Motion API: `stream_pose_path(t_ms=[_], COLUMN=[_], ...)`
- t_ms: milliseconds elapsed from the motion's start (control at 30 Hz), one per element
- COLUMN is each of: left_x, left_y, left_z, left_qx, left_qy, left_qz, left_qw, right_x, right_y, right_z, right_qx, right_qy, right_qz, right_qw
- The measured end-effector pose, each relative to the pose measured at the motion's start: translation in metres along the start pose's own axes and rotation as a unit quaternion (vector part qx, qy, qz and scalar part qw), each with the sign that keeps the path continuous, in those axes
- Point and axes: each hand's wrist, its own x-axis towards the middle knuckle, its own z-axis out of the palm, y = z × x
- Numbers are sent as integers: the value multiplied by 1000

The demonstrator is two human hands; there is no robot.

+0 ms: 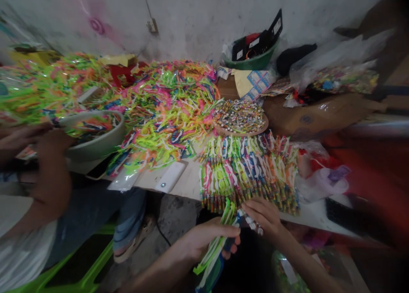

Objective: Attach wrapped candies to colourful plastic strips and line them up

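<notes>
My left hand (211, 237) is closed around a bundle of neon green and blue plastic strips (214, 248) below the table edge. My right hand (263, 214) pinches a small patterned stick (252, 222) at the top of that bundle. Just above both hands lies a row of packed stick toys (247, 173) with pink, green and orange strips, at the table's front edge.
A large heap of neon strips (166, 109) covers the table's middle and left. A round tray of patterned sticks (239, 118) sits behind the row. Another person's arm (47, 173) reaches by a white bowl (96, 139) at left. A green basin (252, 56) stands at the wall.
</notes>
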Motion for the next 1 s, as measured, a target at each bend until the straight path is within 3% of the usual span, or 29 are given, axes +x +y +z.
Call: stream_pose_path(t_ms=[133, 267, 400, 500, 567, 633, 667, 733, 800, 833, 900, 1000], left_x=[9, 17, 20, 23, 22, 16, 10, -4, -16, -20, -22, -12], left_y=[-5, -14, -26, -32, -27, -13, -3, 17, 31, 36, 38, 38], left_z=[-5, -20, -36, -51, -63, -73, -75, -73, -61, -53, -34, -12], left_qx=[-4, 25, 27, 27, 9, 27, 64, 180, 340, 438, 609, 768], left_qy=[-9, -68, -102, -38, 57, 179, 240, 352, 388, 367, 272, 151], left_qz=[-8, -50, -32, 6, 50, 121, 165, 258, 340, 365, 387, 328], left_qw=[1000, 996, 994, 999, 997, 976, 955, 881, 786, 735, 637, 529], right_x=[-1, -3, 1, 2, -2, -8, -12, -15, -13, -10, -1, 10], right_y=[-2, 1, 7, 15, 22, 26, 26, 22, 12, 6, -8, -25], right_z=[-6, -9, -20, -32, -38, -41, -41, -37, -30, -26, -17, -7], right_qx=[-22, 1, -20, -39, -41, -61, -81, -135, -182, -196, -200, -178], right_qy=[-44, -91, -147, -185, -204, -220, -228, -245, -245, -237, -221, -219], right_qz=[1, -18, 9, 88, 162, 224, 243, 261, 258, 251, 238, 227], right_qw=[999, 996, 989, 978, 965, 948, 939, 924, 916, 918, 924, 932])
